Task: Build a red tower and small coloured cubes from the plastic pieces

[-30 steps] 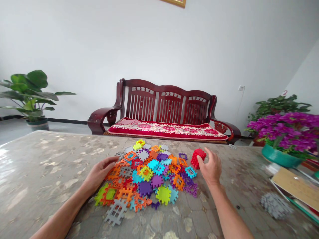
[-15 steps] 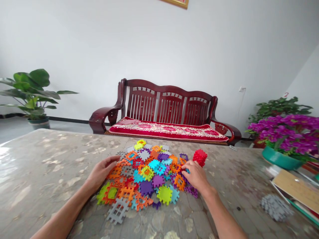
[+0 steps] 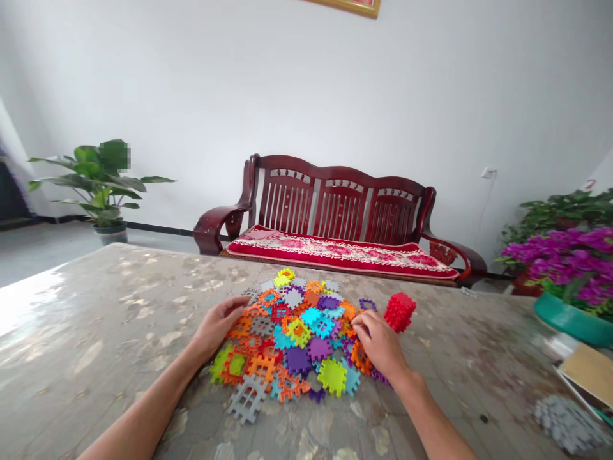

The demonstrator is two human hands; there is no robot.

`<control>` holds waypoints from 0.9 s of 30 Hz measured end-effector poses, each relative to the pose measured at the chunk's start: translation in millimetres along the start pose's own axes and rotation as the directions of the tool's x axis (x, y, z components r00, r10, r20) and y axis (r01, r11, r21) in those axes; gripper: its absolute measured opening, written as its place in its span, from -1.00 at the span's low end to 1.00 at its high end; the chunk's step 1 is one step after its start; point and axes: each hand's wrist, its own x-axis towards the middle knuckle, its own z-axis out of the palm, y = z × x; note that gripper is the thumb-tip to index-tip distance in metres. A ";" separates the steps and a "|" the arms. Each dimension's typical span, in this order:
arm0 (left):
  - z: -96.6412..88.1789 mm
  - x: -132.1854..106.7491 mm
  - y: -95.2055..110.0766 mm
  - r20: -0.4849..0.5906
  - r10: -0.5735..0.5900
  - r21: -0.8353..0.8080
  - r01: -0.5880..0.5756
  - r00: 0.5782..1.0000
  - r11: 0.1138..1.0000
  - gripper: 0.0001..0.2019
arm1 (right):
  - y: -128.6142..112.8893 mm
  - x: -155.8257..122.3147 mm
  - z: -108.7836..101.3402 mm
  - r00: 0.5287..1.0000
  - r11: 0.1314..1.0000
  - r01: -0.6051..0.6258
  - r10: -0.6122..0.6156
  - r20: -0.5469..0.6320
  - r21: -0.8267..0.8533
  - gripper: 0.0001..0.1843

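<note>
A loose heap of toothed plastic building tiles (image 3: 297, 360) in orange, purple, blue, lime, red and grey covers the middle of the table. My left hand (image 3: 218, 326) rests against the heap's left edge, fingers stretched out over the orange and grey tiles, holding nothing. On the other side, my right hand (image 3: 383, 342) reaches into the right edge with fingers bent and thumb close to them. Its fingertips are among orange and purple tiles; what they pinch is hidden. A stack of red tiles (image 3: 400, 312) stands just behind the right hand, apart from it.
The patterned table (image 3: 143, 306) also bears a stack of grey tiles (image 3: 569, 421), a small black bit (image 3: 483, 418), a box (image 3: 587, 370) and a teal flower planter (image 3: 569, 319) at the right. Beyond it stands a wooden bench (image 3: 335, 198); a potted plant (image 3: 103, 185) is at left.
The view has turned a little left, so everything sits further right. My right hand has shifted left over the heap, away from the red stack. My left hand stays at the heap's edge.
</note>
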 end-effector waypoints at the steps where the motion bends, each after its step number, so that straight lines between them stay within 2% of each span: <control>1: 0.3 -0.3 0.3 0.004 -0.001 -0.007 0.001 1.000 1.000 -0.38 | -5.2 0.7 2.2 1.000 1.000 0.014 -0.014 0.000 0.025 -0.84; 5: 1.6 -1.1 0.8 0.014 0.004 -0.040 -0.004 1.000 0.999 -0.45 | -30.6 12.0 14.0 0.996 0.990 0.090 -0.092 0.018 0.105 -0.85; 10: 1.9 0.0 -3.5 0.017 0.013 -0.078 -0.012 1.000 0.997 -0.53 | -66.3 50.5 40.1 0.978 0.982 0.173 -0.181 0.104 0.076 -0.64; 13: 1.4 1.4 -6.5 0.009 0.027 -0.086 -0.026 1.000 0.996 -0.55 | -85.6 74.9 60.5 0.945 0.963 0.262 -0.268 0.186 0.059 -0.59; 18: 1.3 1.3 -6.3 0.007 0.046 -0.071 -0.046 0.999 0.996 -0.56 | -113.5 97.2 83.7 0.872 0.924 0.381 -0.358 0.334 -0.004 -0.67; 22: 1.4 0.3 -4.4 0.002 0.066 -0.043 -0.066 0.998 0.997 -0.56 | -127.3 102.1 87.9 0.850 0.909 0.412 -0.356 0.389 -0.069 -0.66; 27: 1.5 0.0 -3.3 0.011 0.074 -0.067 -0.073 0.997 0.995 -0.60 | -130.3 97.9 78.2 0.884 0.917 0.391 -0.352 0.308 -0.074 -0.75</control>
